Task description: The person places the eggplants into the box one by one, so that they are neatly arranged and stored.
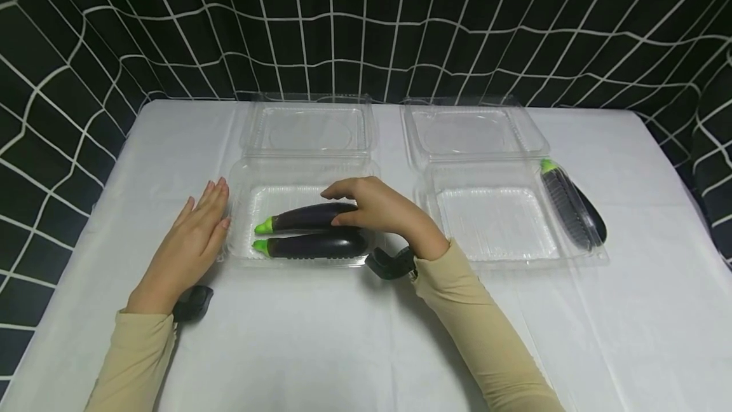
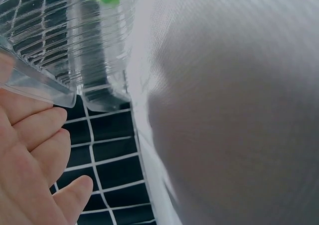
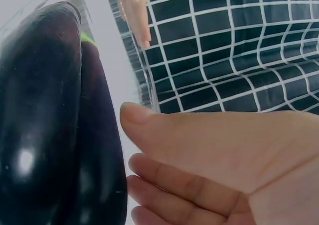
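Note:
Two dark purple eggplants with green stems lie side by side in the left clear plastic clamshell box (image 1: 243,208): a nearer eggplant (image 1: 317,245) and a farther eggplant (image 1: 303,216). Above the right end of the farther one is my right hand (image 1: 383,208), fingers and thumb spread apart. In the right wrist view, thumb and fingertips are close beside an eggplant (image 3: 102,135); whether they touch it I cannot tell. My left hand (image 1: 191,250) lies along the box's left side, fingers nearly straight. Seen from the left wrist, its fingers are against the box's clear rim (image 2: 37,83).
A second clamshell box (image 1: 494,221) stands to the right, its lid (image 1: 469,132) folded back. Another eggplant (image 1: 591,215) lies along that box's right side, partly seen through the plastic. White cloth (image 1: 320,329) covers the table. Dark cloth with a white grid (image 1: 366,30) surrounds it.

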`<act>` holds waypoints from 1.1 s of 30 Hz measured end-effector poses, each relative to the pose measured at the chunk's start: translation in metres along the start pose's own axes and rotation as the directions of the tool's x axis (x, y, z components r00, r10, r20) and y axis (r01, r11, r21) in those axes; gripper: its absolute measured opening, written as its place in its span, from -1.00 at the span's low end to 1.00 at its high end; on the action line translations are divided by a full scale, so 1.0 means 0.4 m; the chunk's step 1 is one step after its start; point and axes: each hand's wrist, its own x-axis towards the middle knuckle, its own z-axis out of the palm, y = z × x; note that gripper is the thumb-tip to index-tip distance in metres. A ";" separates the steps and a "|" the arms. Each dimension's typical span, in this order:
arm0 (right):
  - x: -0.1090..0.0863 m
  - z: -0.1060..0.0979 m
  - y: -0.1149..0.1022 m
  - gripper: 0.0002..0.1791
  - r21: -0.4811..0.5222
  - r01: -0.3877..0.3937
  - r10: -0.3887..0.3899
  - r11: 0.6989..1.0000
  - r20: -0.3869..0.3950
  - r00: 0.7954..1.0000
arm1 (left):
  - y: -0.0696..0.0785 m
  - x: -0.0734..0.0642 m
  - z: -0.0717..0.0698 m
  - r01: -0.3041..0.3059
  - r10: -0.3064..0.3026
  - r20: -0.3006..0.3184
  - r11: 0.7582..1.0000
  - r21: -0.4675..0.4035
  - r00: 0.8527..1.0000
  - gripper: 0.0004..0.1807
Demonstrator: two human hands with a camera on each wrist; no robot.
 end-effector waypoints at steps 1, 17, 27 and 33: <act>0.000 -0.001 -0.002 -0.52 -0.001 -0.002 0.002 1.000 -0.002 1.000 | 0.000 -0.001 -0.001 0.001 -0.001 0.000 1.000 -0.002 1.000 -0.44; -0.011 -0.017 -0.001 -0.56 0.017 -0.013 0.015 1.000 -0.091 0.996 | 0.000 0.000 -0.005 0.008 -0.008 0.004 1.000 -0.011 1.000 -0.44; -0.022 -0.033 0.001 -0.59 0.125 -0.032 0.057 0.992 -0.205 0.977 | -0.004 0.002 0.000 0.010 -0.010 0.003 0.999 -0.032 1.000 -0.44; -0.031 -0.056 0.006 -0.63 0.181 -0.046 0.092 0.982 -0.253 0.963 | -0.003 0.003 -0.001 0.033 -0.031 0.029 0.997 -0.066 0.999 -0.44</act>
